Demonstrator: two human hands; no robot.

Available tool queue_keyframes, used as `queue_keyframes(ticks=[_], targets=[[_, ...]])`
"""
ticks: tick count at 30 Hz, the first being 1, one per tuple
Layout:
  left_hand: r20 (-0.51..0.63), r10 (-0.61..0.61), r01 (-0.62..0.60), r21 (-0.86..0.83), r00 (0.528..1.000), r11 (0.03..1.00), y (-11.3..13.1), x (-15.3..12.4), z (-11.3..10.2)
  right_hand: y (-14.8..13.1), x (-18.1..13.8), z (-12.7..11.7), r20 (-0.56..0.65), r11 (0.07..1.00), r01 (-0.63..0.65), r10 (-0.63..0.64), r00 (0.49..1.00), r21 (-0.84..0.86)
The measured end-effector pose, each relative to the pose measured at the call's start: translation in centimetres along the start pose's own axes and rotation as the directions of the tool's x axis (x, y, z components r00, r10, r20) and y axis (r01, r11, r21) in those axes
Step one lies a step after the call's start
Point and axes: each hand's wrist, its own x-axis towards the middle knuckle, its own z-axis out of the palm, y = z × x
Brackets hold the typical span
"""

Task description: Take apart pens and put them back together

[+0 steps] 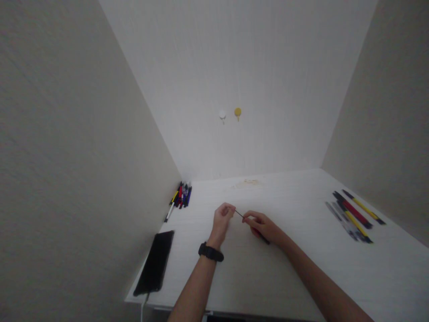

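My left hand [222, 220], with a black watch on its wrist, is closed in a pinch at one end of a thin dark pen refill [239, 213]. The other end of the refill meets the pinched thumb and fingers of my right hand [264, 227]. Under the right palm shows a red and black pen barrel [260, 235], partly hidden by the fingers. Both hands are just above the white table [284, 277], close together with the refill slanting between them.
Several pens [351, 214] lie spread at the right. A bunch of pens [181, 195] sits at the back left by the wall, a white pen [170, 212] beside it. A black phone [154, 263] with a white cable [144, 306] lies at the left edge. Two hooks are on the back wall.
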Motion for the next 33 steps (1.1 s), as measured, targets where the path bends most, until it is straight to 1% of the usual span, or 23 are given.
queue_keyframes(ticks=[2, 5, 7, 9, 10, 12, 13, 14, 15, 17, 19, 20, 22, 24, 26, 29, 31, 33], targets=[[-0.094, 0.017, -0.021, -0.039, 0.995, 0.999, -0.3, 0.2, -0.1, 0.2, 0.1, 0.0, -0.006, 1.0, -0.005, 0.005, 1.0, -0.01], [-0.245, -0.002, -0.031, -0.131, 0.97, 0.991, -0.6, 0.4, -0.4, 0.4, 0.2, -0.1, -0.03, 1.0, -0.01, 0.01, 1.0, -0.003], [-0.283, -0.027, -0.014, -0.144, 0.959, 0.989, -0.7, 0.6, -0.7, 0.5, 0.2, -0.2, -0.056, 1.0, -0.008, 0.009, 0.998, 0.012], [-0.244, -0.019, 0.004, -0.061, 0.969, 0.998, -0.5, 0.8, -1.0, 0.5, 0.3, -0.3, -0.087, 0.999, -0.01, 0.013, 0.996, 0.04], [-0.213, 0.0, 0.005, 0.021, 0.977, 1.0, -0.2, 1.0, -1.1, 0.5, 0.4, -0.4, -0.105, 0.998, -0.01, 0.016, 0.994, 0.06], [-0.143, 0.049, -0.011, 0.251, 0.988, 0.968, 0.5, 1.2, -1.4, 0.5, 0.4, -0.5, -0.153, 0.994, -0.002, 0.019, 0.988, 0.111], [-0.113, 0.075, -0.026, 0.388, 0.991, 0.921, 1.0, 1.3, -1.5, 0.5, 0.5, -0.6, -0.177, 0.99, 0.005, 0.02, 0.984, 0.139], [-0.061, 0.091, -0.045, 0.527, 0.994, 0.849, 1.4, 1.3, -1.5, 0.4, 0.5, -0.7, -0.197, 0.986, 0.015, 0.019, 0.98, 0.167], [0.008, 0.094, -0.076, 0.65, 0.996, 0.756, 1.8, 1.3, -1.4, 0.4, 0.6, -0.7, -0.211, 0.98, 0.023, 0.019, 0.977, 0.196], [0.136, 0.101, -0.169, 0.82, 0.986, 0.547, 2.3, 1.0, -1.1, 0.3, 0.6, -0.8, -0.222, 0.969, 0.027, 0.029, 0.975, 0.247], [0.202, 0.122, -0.232, 0.907, 0.972, 0.35, 2.3, 0.5, -0.5, 0.2, 0.7, -0.8, -0.222, 0.959, 0.02, 0.045, 0.974, 0.281], [0.219, 0.113, -0.242, 0.929, 0.969, 0.279, 2.1, 0.3, -0.1, 0.2, 0.7, -0.8, -0.218, 0.956, 0.016, 0.05, 0.975, 0.292], [0.232, 0.089, -0.245, 0.951, 0.969, 0.189, 1.6, -0.1, 0.5, 0.2, 0.8, -0.8, -0.208, 0.953, 0.021, 0.045, 0.977, 0.302], [0.261, 0.067, -0.268, 0.951, 0.963, 0.153, 1.2, -0.3, 0.8, 0.3, 0.8, -0.8, -0.198, 0.952, 0.032, 0.03, 0.98, 0.303], [0.292, 0.055, -0.297, 0.945, 0.955, 0.139, 1.0, -0.2, 0.9, 0.3, 0.8, -0.7, -0.194, 0.954, 0.028, 0.032, 0.98, 0.299], [0.292, 0.049, -0.296, 0.947, 0.955, 0.126, 1.0, -0.1, 0.9, 0.3, 0.8, -0.6, -0.186, 0.957, 0.001, 0.055, 0.981, 0.29], [0.291, 0.052, -0.296, 0.945, 0.955, 0.138, 1.1, 0.0, 0.8, 0.3, 0.8, -0.6, -0.181, 0.957, 0.006, 0.049, 0.982, 0.291], [0.293, 0.072, -0.301, 0.939, 0.953, 0.169, 1.2, 0.0, 0.8, 0.4, 0.8, -0.6, -0.177, 0.956, 0.018, 0.036, 0.984, 0.294]])
